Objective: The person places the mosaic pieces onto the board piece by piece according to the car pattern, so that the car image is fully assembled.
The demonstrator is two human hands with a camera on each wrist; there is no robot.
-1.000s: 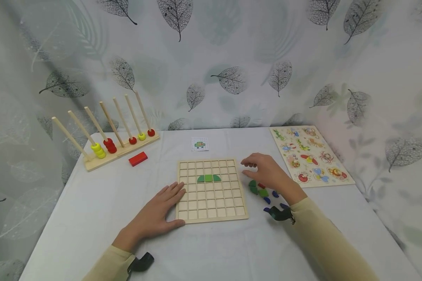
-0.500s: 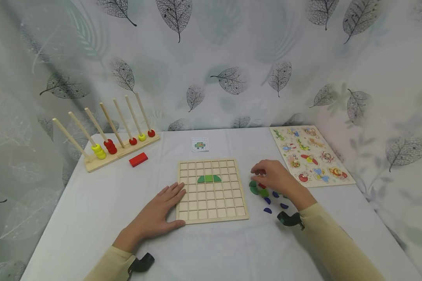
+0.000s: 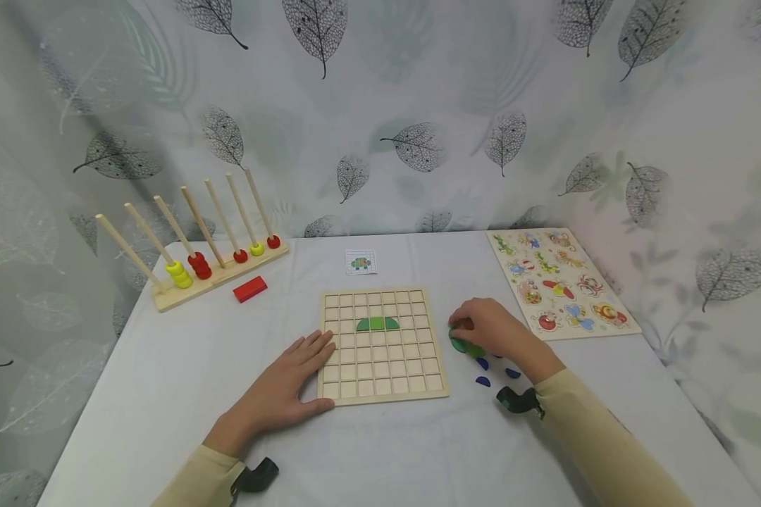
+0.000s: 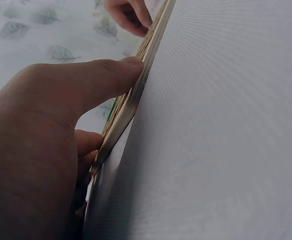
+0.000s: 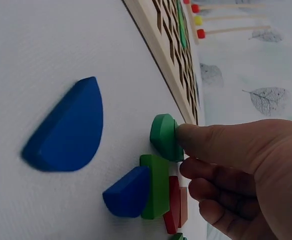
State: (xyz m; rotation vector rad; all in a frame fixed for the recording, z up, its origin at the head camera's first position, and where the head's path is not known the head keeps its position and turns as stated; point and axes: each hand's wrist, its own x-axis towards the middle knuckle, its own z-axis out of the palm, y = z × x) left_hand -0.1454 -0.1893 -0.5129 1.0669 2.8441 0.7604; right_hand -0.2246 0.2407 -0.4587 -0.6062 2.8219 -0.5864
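Observation:
A square wooden grid board (image 3: 380, 373) lies on the white table, with a green square block (image 3: 377, 323) between two dark green quarter-circle blocks (image 3: 391, 323) in one row. My left hand (image 3: 292, 373) rests on the board's left edge, fingers stretched, thumb (image 4: 130, 65) along the rim. Right of the board, my right hand (image 3: 491, 327) has its thumb and fingers curled at a dark green quarter-circle block (image 5: 178, 150), pinching it. Another green block (image 5: 162, 132) lies against it. Close by are a light green block (image 5: 156, 185), a red block (image 5: 172, 205) and blue rounded blocks (image 5: 65, 130).
A small card with a turtle pattern (image 3: 361, 262) lies behind the board. At the back left stands a peg stand with red and yellow beads (image 3: 218, 274), a red block (image 3: 250, 289) in front of it. An animal picture puzzle board (image 3: 561, 282) lies at the right.
My right hand has moved from beside the board's upper right edge back and down to the loose blocks, its fingers closing at a green one. The left hand stays put.

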